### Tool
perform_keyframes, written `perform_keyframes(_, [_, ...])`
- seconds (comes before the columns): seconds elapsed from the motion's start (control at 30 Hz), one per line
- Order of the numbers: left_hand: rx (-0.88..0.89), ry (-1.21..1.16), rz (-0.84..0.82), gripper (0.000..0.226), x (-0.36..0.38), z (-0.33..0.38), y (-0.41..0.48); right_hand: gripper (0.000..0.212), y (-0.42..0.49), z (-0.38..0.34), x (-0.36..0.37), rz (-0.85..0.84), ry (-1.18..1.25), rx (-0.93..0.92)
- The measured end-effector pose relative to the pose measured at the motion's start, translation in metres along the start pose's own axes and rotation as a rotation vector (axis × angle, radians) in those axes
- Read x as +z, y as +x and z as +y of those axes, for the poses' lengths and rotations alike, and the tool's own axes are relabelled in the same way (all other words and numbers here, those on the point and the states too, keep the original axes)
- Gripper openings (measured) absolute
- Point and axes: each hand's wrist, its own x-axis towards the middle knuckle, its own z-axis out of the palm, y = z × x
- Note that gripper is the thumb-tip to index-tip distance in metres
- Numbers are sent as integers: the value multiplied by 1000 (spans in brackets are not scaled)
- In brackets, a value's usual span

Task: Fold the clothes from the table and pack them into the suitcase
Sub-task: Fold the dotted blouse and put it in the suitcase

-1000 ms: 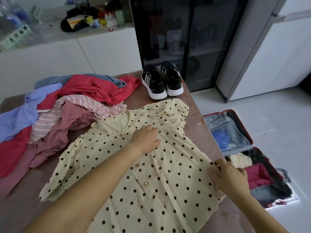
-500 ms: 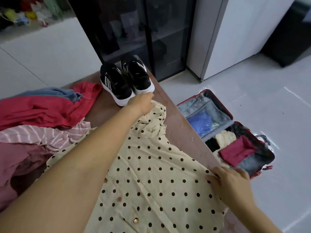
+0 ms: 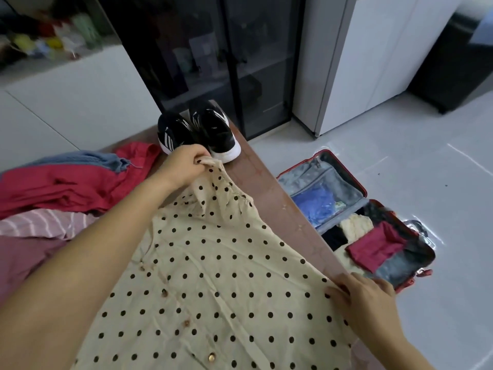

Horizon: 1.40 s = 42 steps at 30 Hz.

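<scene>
At 4 o'clock the right hand [image 3: 365,303] grips the shirt [image 3: 213,276] by its side edge, anchoring it at the counter [image 3: 266,188] rim. Toward 12 the left hand [image 3: 186,166] pinches the lifted sleeve end, likely to fold it inward. Unfolded clothes [image 3: 53,193] wait at 9, shoes [image 3: 200,134] beyond at 12. The suitcase [image 3: 354,188] lies open on the floor at 3, partly packed

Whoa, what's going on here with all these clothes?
A person is getting a cream polka-dot shirt ready to fold on the table. Their left hand pinches its far end, right beside the black shoes, and their right hand holds its right edge. More clothes lie heaped to the left. The suitcase lies open on the floor, some clothes already inside.
</scene>
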Motion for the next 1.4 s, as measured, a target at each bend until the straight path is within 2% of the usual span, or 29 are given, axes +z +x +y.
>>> perform_keyframes(0.1, [17, 6, 92, 20, -21, -10, -50, 20, -3, 5, -2, 76, 48, -71])
perform_keyframes(0.17, [26, 7, 121, 28, -31, -19, -85, 2, -10, 7, -3, 180, 79, -143])
perform_keyframes(0.27, [26, 55, 109, 48, -34, -42, -132, 25, -23, 2, -6, 287, 132, -220])
perform_keyframes(0.33, [8, 155, 84, 57, -27, -63, -159, 35, -34, -1, -5, 297, 166, -285])
perform_keyframes(0.43, [-26, 353, -36, 79, -10, -96, -190, 30, -52, -3, 6, 269, 126, -429])
perform_keyframes(0.47, [-60, 416, -103, 80, -4, -106, -200, 32, -58, -4, 10, 255, 103, -476])
perform_keyframes(0.53, [-114, 531, -231, 77, 5, -119, -214, 41, -66, -8, 19, 269, 36, -545])
perform_keyframes(0.6, [-172, 625, -340, 72, 11, -120, -221, 42, -73, -11, 25, 285, -31, -573])
perform_keyframes(0.67, [-219, 671, -336, 63, 11, -102, -219, 45, -74, -13, 25, 300, -32, -567])
perform_keyframes(0.8, [-193, 458, -6, 42, 14, -60, -210, 50, -78, -13, 19, 160, 56, -517])
perform_keyframes(0.87, [-175, 368, -89, 50, 30, -44, -205, 46, -80, -14, 22, 92, 31, -529])
perform_keyframes(0.97, [-279, 382, -328, 65, 63, -41, -202, 50, -90, -14, 36, 16, -45, -569])
perform_keyframes(1.03, [-338, 401, -392, 71, 78, -52, -202, 55, -97, -12, 40, -36, -80, -563])
perform_keyframes(1.3, [-287, 344, -280, 66, 73, -61, -226, 59, -90, -17, 41, -186, -81, -532])
perform_keyframes(1.4, [-327, 313, -243, 65, 62, -68, -260, 63, -79, -34, 39, -134, -43, -586])
